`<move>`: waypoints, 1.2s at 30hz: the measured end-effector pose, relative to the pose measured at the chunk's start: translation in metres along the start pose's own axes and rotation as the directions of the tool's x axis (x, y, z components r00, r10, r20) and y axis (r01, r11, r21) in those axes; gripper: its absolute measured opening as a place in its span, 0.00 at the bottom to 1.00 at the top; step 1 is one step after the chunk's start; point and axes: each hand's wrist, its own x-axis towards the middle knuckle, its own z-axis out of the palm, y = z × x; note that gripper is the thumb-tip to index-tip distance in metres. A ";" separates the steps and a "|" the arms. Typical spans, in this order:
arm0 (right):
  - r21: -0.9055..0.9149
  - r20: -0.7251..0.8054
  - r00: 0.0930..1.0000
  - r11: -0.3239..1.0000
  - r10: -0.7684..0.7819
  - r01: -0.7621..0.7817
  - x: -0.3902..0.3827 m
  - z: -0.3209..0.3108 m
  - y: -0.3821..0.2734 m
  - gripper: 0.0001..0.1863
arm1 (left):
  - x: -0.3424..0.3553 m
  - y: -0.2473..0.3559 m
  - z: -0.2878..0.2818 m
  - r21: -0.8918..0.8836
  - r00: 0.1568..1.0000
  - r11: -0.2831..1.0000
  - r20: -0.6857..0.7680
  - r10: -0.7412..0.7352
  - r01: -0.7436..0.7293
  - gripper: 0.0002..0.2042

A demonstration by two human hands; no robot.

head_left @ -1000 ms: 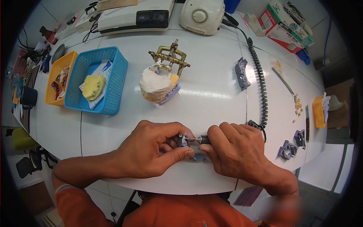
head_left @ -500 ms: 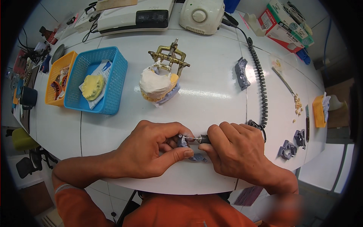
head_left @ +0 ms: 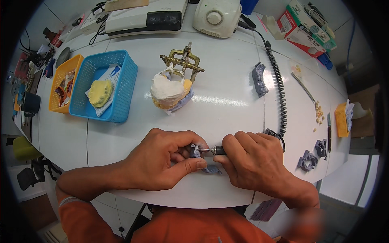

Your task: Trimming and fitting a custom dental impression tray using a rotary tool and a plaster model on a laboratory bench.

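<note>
Practically unchanged, the left hand pinches a grey piece just left of the right hand, which grips a handpiece.

Orange top, its left sleeve edged in grey (right sleeve partly blurred).

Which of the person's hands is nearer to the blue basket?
The left. The left hand, holding a small grey piece, is below and right of the blue basket in the picture; the right hand, gripping a handpiece, is farther right.
</note>
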 end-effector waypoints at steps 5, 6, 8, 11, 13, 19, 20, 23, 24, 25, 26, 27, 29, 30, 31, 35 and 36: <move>0.027 -0.007 1.000 1.000 -0.003 0.003 -0.001 0.001 0.001 0.19 | -0.001 0.002 -0.001 0.016 1.000 1.000 0.011 -0.020 0.020 0.15; 0.023 -0.010 1.000 1.000 0.003 -0.003 -0.001 0.001 0.001 0.19 | -0.001 0.002 -0.001 0.020 1.000 1.000 0.009 -0.019 0.018 0.15; 0.019 -0.013 1.000 1.000 0.009 -0.009 -0.001 0.001 0.001 0.19 | -0.001 0.001 0.000 0.016 1.000 1.000 0.008 -0.011 0.011 0.15; 0.014 -0.015 1.000 1.000 0.010 -0.010 -0.001 0.001 0.000 0.19 | -0.001 0.000 0.000 0.007 1.000 1.000 0.005 0.000 0.000 0.15; 0.008 -0.011 1.000 1.000 0.007 -0.007 -0.001 0.001 -0.001 0.19 | -0.002 0.000 0.001 0.000 1.000 1.000 0.004 0.005 -0.005 0.15; 0.013 0.005 1.000 1.000 0.007 -0.007 0.000 0.000 -0.001 0.19 | 0.000 0.001 -0.001 0.017 1.000 1.000 0.006 0.013 -0.013 0.14; 0.014 0.005 1.000 1.000 0.005 -0.005 0.000 0.000 0.000 0.19 | 0.000 0.001 -0.001 0.025 1.000 1.000 0.010 0.014 -0.014 0.14; 0.013 0.001 1.000 1.000 -0.004 0.004 0.000 0.000 0.000 0.18 | -0.001 0.001 0.000 0.025 1.000 0.999 0.006 0.023 -0.023 0.14; 0.007 0.003 1.000 1.000 0.002 -0.002 0.000 0.000 -0.001 0.18 | 0.000 0.000 0.000 0.017 0.999 0.999 -0.001 0.032 -0.032 0.14; 0.001 0.004 1.000 1.000 0.008 -0.008 0.000 0.000 -0.001 0.18 | 0.000 0.000 0.000 0.016 0.999 0.999 0.000 0.033 -0.033 0.14; 0.001 0.005 1.000 1.000 0.008 -0.008 0.000 0.000 -0.001 0.18 | 0.000 0.000 0.000 0.021 1.000 0.999 -0.001 0.031 -0.031 0.14; 0.002 0.010 1.000 1.000 0.006 -0.006 0.000 -0.001 -0.001 0.18 | 0.000 0.000 0.000 0.026 1.000 0.999 -0.002 0.030 -0.030 0.14; 0.004 0.015 1.000 1.000 0.004 -0.004 0.000 -0.001 -0.001 0.18 | 0.000 0.000 0.000 0.026 1.000 0.999 -0.002 0.030 -0.030 0.14; 0.009 0.008 1.000 1.000 0.006 -0.006 0.000 -0.001 -0.001 0.18 | 0.000 0.000 0.000 0.025 1.000 0.999 -0.003 0.029 -0.029 0.14; 0.014 0.002 1.000 1.000 0.008 -0.008 0.000 -0.001 -0.001 0.18 | 0.000 0.001 0.000 0.025 1.000 0.999 -0.002 0.029 -0.029 0.14; 0.005 -0.001 1.000 1.000 0.007 -0.007 0.000 0.000 -0.001 0.18 | 0.000 0.002 0.000 0.038 1.000 0.999 -0.002 0.012 -0.012 0.14; 0.009 0.012 1.000 1.000 0.007 -0.007 0.000 -0.001 -0.001 0.18 | 0.000 0.002 0.000 0.041 1.000 0.999 -0.001 0.014 -0.014 0.14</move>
